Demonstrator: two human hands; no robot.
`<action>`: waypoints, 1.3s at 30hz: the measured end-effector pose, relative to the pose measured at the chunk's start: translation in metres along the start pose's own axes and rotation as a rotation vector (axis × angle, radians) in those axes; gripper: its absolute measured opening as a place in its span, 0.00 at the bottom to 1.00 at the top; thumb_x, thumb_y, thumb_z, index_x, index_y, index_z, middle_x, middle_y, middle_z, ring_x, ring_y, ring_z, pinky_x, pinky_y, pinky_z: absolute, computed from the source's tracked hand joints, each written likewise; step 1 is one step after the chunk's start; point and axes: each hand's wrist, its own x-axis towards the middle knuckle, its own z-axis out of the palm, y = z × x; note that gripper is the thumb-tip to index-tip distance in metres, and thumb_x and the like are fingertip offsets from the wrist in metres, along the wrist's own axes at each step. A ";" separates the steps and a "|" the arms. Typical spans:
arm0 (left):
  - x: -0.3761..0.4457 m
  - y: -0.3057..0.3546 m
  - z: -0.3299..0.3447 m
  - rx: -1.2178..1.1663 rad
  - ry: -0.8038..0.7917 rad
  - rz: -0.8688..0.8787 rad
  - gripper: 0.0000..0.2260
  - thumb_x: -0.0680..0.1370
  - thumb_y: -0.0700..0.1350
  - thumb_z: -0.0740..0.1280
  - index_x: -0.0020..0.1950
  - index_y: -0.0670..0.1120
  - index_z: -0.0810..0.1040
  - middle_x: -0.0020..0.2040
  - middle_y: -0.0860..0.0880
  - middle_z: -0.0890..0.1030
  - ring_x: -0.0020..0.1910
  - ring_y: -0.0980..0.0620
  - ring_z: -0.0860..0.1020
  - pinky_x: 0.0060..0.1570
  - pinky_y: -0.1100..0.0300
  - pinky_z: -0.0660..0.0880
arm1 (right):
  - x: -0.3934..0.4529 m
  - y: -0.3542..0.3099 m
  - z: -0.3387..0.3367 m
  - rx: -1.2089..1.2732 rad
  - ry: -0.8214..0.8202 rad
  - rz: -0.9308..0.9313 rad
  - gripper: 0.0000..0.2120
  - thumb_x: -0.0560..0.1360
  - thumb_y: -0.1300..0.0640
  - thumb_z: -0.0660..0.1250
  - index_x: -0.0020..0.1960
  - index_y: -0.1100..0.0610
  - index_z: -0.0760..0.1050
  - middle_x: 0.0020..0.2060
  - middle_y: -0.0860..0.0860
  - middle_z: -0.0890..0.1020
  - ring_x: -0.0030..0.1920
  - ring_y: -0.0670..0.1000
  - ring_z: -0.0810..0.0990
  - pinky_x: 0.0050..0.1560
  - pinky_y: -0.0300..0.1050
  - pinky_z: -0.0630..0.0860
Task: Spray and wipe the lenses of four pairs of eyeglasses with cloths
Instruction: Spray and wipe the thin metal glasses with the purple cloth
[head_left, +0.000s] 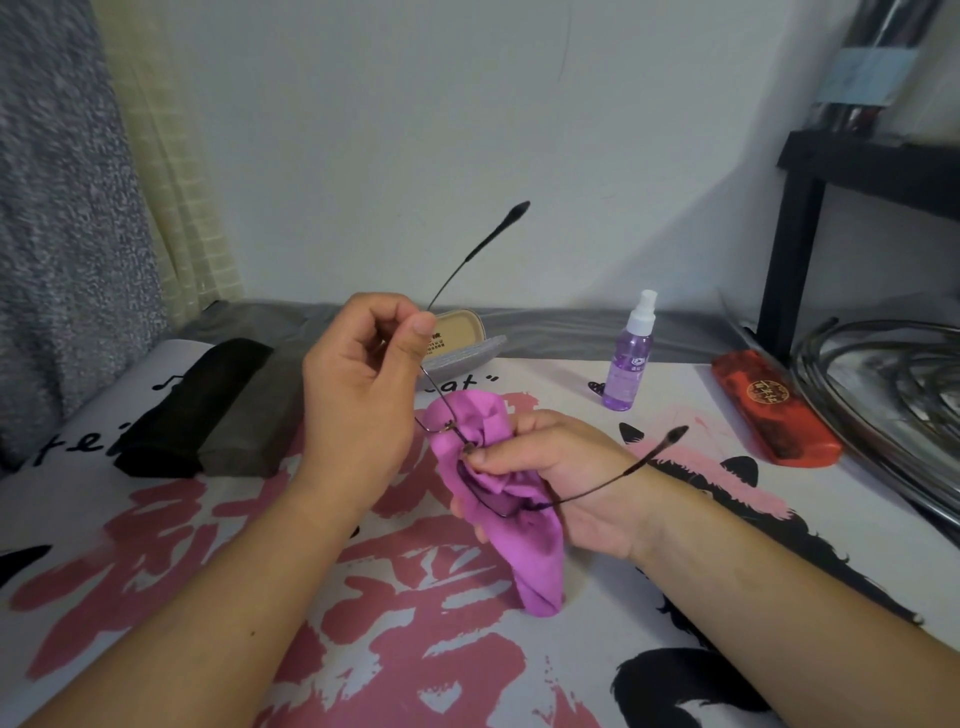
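Mid-wipe, glasses (457, 415) held above patterned table (571, 649); 4 cases visible behind, count of finished pairs unclear; right hand (550, 478) pinching purple cloth (498, 499) around 1 lens; left hand (358, 379) pinching frame; spray bottle (631, 353) standing idle behind.

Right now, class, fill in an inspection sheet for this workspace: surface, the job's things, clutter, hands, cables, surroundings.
Surface: table under a white cover with pink and black print.
Job's things: thin wire glasses held above the table, both arms unfolded; purple cloth bunched round one lens; spray bottle upright behind, cap on.
Clutter: black case and grey case side by side at left; open tan case behind the hands; red case at right.
Hands: left hand pinches the frame near a hinge; right hand grips the cloth on the lens.
Cables: coiled tubing at the right edge.
Surroundings: white wall, curtain, black shelf.
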 end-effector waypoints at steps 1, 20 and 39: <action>0.000 0.000 0.000 -0.002 0.002 0.003 0.06 0.82 0.42 0.67 0.47 0.51 0.77 0.39 0.50 0.78 0.37 0.52 0.75 0.40 0.55 0.75 | 0.001 0.001 -0.002 -0.007 0.012 -0.007 0.12 0.77 0.70 0.63 0.52 0.64 0.84 0.39 0.56 0.84 0.39 0.52 0.83 0.44 0.42 0.82; 0.003 0.002 -0.005 0.058 -0.001 0.051 0.09 0.82 0.41 0.68 0.46 0.54 0.76 0.40 0.53 0.78 0.39 0.56 0.77 0.42 0.60 0.76 | -0.003 -0.005 -0.017 -0.191 -0.181 0.140 0.16 0.74 0.70 0.65 0.62 0.70 0.71 0.56 0.67 0.72 0.59 0.63 0.70 0.67 0.57 0.67; 0.004 -0.003 -0.003 -0.020 -0.081 -0.029 0.08 0.83 0.40 0.65 0.46 0.49 0.76 0.37 0.48 0.78 0.35 0.55 0.76 0.40 0.62 0.75 | -0.001 0.003 0.001 -0.536 0.041 -0.058 0.18 0.81 0.55 0.66 0.33 0.48 0.81 0.34 0.50 0.79 0.40 0.51 0.75 0.53 0.51 0.71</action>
